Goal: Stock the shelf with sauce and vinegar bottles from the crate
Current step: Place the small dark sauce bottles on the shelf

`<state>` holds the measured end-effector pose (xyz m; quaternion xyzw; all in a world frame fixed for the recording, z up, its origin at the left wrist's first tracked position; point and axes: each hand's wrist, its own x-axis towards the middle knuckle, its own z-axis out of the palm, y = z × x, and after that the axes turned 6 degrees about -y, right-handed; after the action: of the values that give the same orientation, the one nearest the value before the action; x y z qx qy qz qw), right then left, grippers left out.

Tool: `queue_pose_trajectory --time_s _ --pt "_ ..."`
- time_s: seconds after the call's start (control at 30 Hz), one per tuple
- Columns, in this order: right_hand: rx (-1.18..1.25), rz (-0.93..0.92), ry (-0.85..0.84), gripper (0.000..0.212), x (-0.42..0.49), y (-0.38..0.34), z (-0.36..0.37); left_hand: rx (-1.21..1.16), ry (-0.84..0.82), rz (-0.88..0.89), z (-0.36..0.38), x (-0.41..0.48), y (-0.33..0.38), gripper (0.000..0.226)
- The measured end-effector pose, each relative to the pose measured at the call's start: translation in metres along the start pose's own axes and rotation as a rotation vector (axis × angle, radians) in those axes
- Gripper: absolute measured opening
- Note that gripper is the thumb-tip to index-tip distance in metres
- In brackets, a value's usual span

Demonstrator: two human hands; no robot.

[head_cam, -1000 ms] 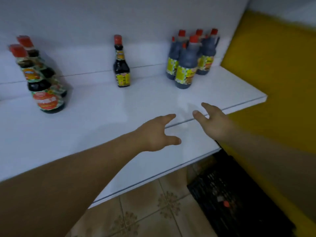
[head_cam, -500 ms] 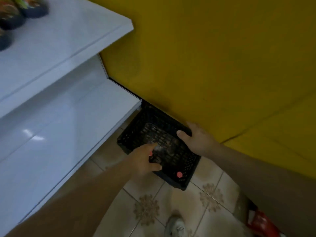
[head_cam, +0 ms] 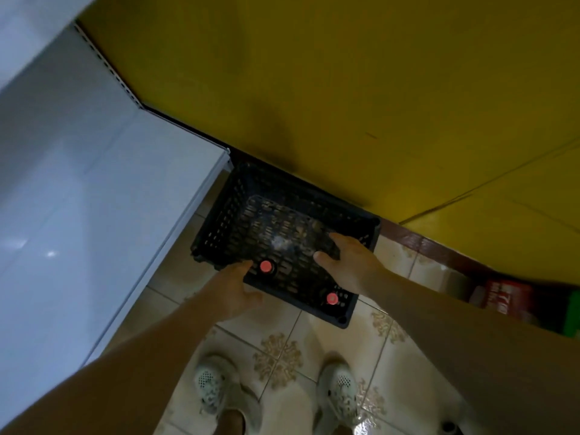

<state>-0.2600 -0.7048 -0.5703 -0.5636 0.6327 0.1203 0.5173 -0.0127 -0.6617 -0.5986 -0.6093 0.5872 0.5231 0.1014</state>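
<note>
A black slotted plastic crate (head_cam: 232, 211) sits on the tiled floor against the yellow wall. Seen from above, two dark bottles stand in it, shown by their red caps: one (head_cam: 266, 266) near the front left, one (head_cam: 331, 298) at the front right corner. My left hand (head_cam: 233, 290) hovers at the crate's front rim, fingers spread, just left of the nearer cap and holding nothing. My right hand (head_cam: 350, 262) reaches over the crate's right part, fingers loosely spread, empty. The white lower shelf (head_cam: 94, 199) lies to the left.
The yellow wall (head_cam: 345, 89) rises behind the crate. Red and green packages (head_cam: 508, 299) lie on the floor at the right. My two shoes (head_cam: 219, 390) stand on the patterned tiles below the crate.
My view has swung from the shelf with its bottles down to the crate on the floor. Both hands dropped from the shelf edge to the crate and now hover over it.
</note>
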Motion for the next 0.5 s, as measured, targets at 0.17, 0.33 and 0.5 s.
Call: queue_pose_trajectory --time_s 0.17,0.33,0.5 --pt "-0.015 0.017 -0.048 0.074 0.063 -0.024 0.041 0.284 -0.077 0.004 -0.003 0.041 -0.041 0.091" --pt "-0.112 -0.038 -0.153 0.066 0.146 -0.024 0.095 0.575 -0.074 -0.02 0.007 0.092 -0.07 0.091" --pt "-0.292 -0.149 -0.226 0.059 0.208 -0.01 0.134 0.628 -0.099 -0.046 0.027 0.13 -0.088 0.094"
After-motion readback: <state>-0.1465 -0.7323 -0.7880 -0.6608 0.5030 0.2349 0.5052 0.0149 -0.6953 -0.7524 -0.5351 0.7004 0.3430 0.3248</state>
